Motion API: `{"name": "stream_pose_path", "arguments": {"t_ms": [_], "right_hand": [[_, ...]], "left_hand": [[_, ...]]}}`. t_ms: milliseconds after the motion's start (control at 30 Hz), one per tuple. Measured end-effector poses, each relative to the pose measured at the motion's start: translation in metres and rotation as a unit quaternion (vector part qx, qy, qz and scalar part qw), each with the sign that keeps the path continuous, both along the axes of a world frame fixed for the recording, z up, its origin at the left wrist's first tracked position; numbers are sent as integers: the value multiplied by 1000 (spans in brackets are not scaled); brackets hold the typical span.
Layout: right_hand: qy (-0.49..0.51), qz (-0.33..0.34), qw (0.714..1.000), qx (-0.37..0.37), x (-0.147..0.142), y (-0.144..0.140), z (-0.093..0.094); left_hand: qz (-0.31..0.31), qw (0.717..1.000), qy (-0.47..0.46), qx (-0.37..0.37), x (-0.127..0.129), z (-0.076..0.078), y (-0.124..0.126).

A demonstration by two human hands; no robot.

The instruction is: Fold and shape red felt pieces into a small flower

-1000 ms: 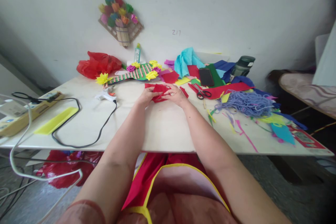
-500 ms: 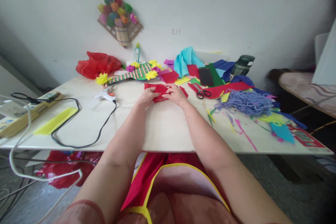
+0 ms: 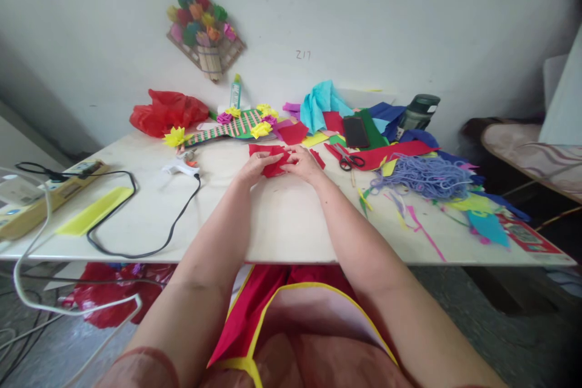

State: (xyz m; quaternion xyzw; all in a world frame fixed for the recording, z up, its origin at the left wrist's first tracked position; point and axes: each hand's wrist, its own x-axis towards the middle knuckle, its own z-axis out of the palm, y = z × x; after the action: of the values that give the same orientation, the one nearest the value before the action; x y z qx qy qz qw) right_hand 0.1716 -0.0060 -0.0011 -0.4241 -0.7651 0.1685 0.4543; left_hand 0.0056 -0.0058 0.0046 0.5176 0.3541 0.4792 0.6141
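White table [image 3: 291,224] shoved up against a plain wall, and it's a proper craft mess. Person sits at the near edge with both arms stretched out to the middle of the tabletop. Left hand [image 3: 255,167] and right hand [image 3: 305,163] are both closed on a piece of red paper [image 3: 276,162], fingers pinching it from either side, with the paper lying low on the table between them. Just behind it sit more red scraps. Off to the right there's a pair of scissors [image 3: 350,160] with black handles, a tangle of purple yarn [image 3: 425,177] and a black phone [image 3: 355,131]. To the left, a white glue gun [image 3: 182,167] with its black cord looping toward the table edge, plus a red plastic bag [image 3: 167,111] near the wall. A paper flower decoration [image 3: 204,30] hangs on the wall.
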Motion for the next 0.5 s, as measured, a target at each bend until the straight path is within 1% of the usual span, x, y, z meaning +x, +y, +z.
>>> {"name": "stream_pose_path", "arguments": {"t_ms": [100, 233, 500], "right_hand": [[-9, -4, 1000, 2, 0, -2, 1], [-16, 5, 1000, -2, 0, -1, 0], [-30, 7, 999, -24, 1, 2, -3]], "left_hand": [[-7, 999, 35, 22, -1, -2, 2], [1, 997, 74, 38, -3, -7, 7], [-4, 994, 92, 53, -4, -9, 7]]}}
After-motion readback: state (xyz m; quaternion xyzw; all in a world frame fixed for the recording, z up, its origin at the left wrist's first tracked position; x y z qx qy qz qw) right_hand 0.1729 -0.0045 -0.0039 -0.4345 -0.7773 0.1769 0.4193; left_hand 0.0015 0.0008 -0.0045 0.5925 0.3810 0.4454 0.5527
